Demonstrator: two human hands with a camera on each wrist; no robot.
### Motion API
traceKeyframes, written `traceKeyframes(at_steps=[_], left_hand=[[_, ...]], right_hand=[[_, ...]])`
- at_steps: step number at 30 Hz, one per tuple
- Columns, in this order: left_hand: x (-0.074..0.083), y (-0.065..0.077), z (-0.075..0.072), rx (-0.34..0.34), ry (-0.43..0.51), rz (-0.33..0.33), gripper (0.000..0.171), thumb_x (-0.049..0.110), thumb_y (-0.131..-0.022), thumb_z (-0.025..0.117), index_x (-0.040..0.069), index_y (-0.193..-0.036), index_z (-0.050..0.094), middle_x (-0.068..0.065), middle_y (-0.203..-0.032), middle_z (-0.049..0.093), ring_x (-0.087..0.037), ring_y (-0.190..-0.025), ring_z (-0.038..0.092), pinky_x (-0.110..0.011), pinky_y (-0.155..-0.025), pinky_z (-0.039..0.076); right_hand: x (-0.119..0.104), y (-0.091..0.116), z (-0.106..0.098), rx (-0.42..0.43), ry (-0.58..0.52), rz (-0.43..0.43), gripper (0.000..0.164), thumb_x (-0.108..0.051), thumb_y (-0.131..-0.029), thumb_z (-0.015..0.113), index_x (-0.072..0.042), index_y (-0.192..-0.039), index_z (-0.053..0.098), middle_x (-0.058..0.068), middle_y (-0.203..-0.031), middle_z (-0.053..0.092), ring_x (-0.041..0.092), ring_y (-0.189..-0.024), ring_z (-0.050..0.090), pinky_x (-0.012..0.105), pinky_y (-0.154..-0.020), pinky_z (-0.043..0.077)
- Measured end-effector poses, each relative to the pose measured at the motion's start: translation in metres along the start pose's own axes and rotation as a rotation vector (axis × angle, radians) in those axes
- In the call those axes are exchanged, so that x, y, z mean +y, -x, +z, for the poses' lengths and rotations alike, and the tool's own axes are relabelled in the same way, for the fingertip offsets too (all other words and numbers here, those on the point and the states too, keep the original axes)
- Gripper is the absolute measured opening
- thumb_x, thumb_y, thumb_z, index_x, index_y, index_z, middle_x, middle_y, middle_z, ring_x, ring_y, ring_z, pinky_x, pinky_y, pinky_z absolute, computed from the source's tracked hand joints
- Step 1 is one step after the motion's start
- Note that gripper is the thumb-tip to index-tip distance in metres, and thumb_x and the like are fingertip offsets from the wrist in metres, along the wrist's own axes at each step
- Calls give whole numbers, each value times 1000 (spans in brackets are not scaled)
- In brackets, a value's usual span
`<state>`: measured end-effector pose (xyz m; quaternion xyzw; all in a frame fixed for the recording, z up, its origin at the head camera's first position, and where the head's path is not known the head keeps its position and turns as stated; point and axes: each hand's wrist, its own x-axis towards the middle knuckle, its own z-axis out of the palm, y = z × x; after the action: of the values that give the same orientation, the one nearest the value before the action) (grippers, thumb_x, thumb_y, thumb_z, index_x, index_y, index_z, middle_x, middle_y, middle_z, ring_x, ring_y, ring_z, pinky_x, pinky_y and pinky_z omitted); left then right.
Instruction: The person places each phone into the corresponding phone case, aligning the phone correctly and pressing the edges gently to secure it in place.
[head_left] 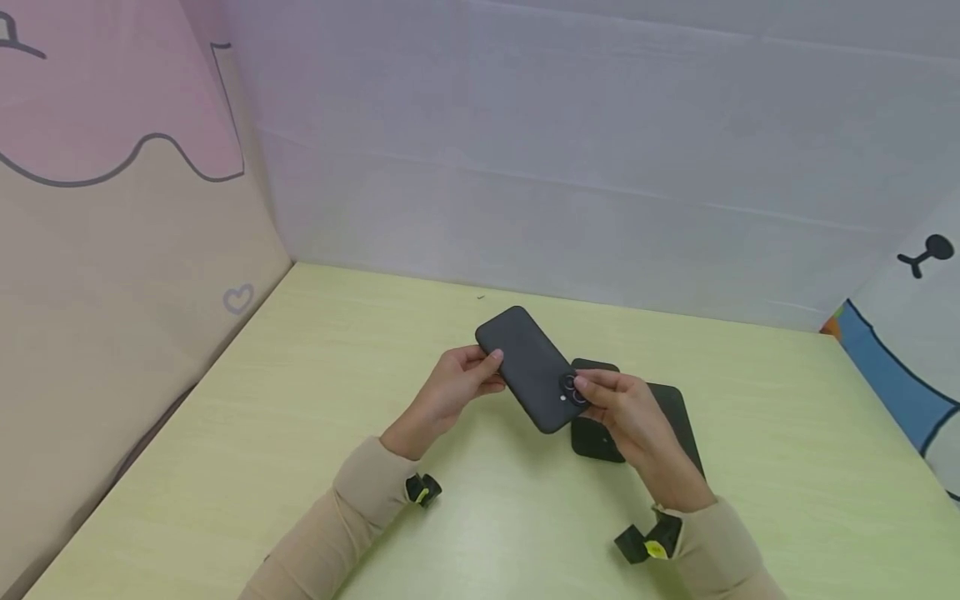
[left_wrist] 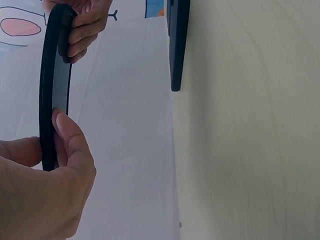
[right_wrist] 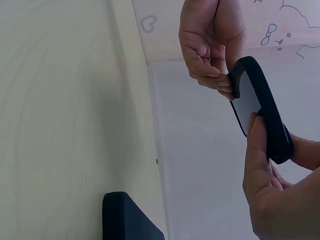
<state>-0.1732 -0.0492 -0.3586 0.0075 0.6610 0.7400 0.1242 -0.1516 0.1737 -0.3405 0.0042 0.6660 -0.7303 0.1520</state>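
Note:
A black phone (head_left: 528, 367) is held up over the table in both hands, tilted, its back with round camera lenses toward the head camera. My left hand (head_left: 453, 385) pinches its left long edge, thumb on the back. At the camera corner, my right hand (head_left: 633, 417) pinches it between thumb and fingers. Both wrist views show the phone edge-on, with a pale grey front surface (right_wrist: 245, 102). Beneath it lies a black phone-like slab (head_left: 597, 450), partly hidden by the held phone. A second black slab (head_left: 678, 417) lies to its right, partly behind my right hand.
The pale wooden table (head_left: 240, 467) meets a white sheet (head_left: 525, 167) at the back. Printed cloths stand along the left (head_left: 112, 292) and right (head_left: 900, 375) sides. A tiny dark speck (head_left: 481, 297) lies near the back edge.

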Motion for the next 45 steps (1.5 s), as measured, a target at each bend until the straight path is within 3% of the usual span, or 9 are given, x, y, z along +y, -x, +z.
traceKeyframes(at_steps=[7, 12, 16, 20, 25, 31, 36, 40, 45], left_hand=[[1, 2, 0, 28, -43, -4, 23, 13, -92, 53, -6, -103, 60, 2, -70, 62, -11, -67, 60, -27, -73, 53], [2, 3, 1, 17, -93, -5, 24, 13, -92, 53, -5, -104, 61, 1, -71, 62, -11, -66, 59, -28, -72, 53], [3, 4, 1, -11, -117, -3, 25, 16, -92, 52, -4, -106, 61, 1, -73, 62, -10, -67, 59, -27, -73, 52], [3, 4, 2, -54, -126, 7, 28, 18, -93, 51, -2, -112, 58, -3, -84, 63, -10, -73, 60, -28, -78, 52], [0, 3, 8, -154, -167, -6, 33, 19, -92, 54, 2, -120, 52, -13, -104, 61, -14, -85, 64, -30, -84, 52], [-7, 6, 18, -275, -185, -40, 30, 13, -87, 61, -2, -112, 52, -13, -96, 59, -22, -84, 66, -32, -80, 54], [-6, 12, 25, -286, -195, -60, 32, 8, -84, 64, -3, -111, 50, -13, -93, 58, -33, -91, 64, -31, -77, 54], [-5, 14, 26, -274, -200, -76, 30, 6, -84, 63, -4, -109, 51, -14, -91, 61, -35, -92, 64, -32, -78, 54], [-3, 15, 25, -278, -183, -71, 27, 0, -83, 62, -6, -107, 51, -11, -85, 63, -25, -80, 65, -39, -80, 53]], right_hand=[[-1, 0, -1, -161, 88, 7, 23, -18, -91, 55, 1, -104, 51, -4, -82, 58, 7, -71, 60, 23, -69, 50], [1, -1, 0, -221, 152, 14, 30, -21, -92, 53, 4, -109, 47, -4, -83, 56, 6, -71, 59, 21, -67, 50], [4, -1, 0, -247, 178, -20, 27, -16, -92, 52, 5, -107, 46, -5, -79, 56, 5, -69, 58, 20, -64, 49], [6, 0, 0, -198, 193, -57, 21, -12, -92, 52, 5, -105, 47, -6, -75, 55, 5, -67, 54, 19, -61, 45], [6, 0, 3, -85, 190, -63, 26, -11, -93, 50, 8, -110, 44, -6, -75, 53, 5, -67, 49, 19, -63, 43], [5, 0, 4, 47, 101, -44, 21, -13, -94, 48, 3, -107, 45, -9, -74, 54, 4, -68, 49, 19, -64, 42], [5, 0, 5, 46, 56, -54, 17, -13, -94, 48, 0, -105, 45, -9, -74, 56, 4, -69, 51, 18, -64, 42], [5, -1, 5, 22, 16, -56, 13, -14, -93, 50, -4, -101, 47, -10, -75, 59, 3, -69, 55, 18, -65, 44], [5, -1, 4, -2, -7, -55, 8, -15, -92, 53, -9, -95, 51, -8, -76, 59, 4, -69, 58, 19, -66, 46]])
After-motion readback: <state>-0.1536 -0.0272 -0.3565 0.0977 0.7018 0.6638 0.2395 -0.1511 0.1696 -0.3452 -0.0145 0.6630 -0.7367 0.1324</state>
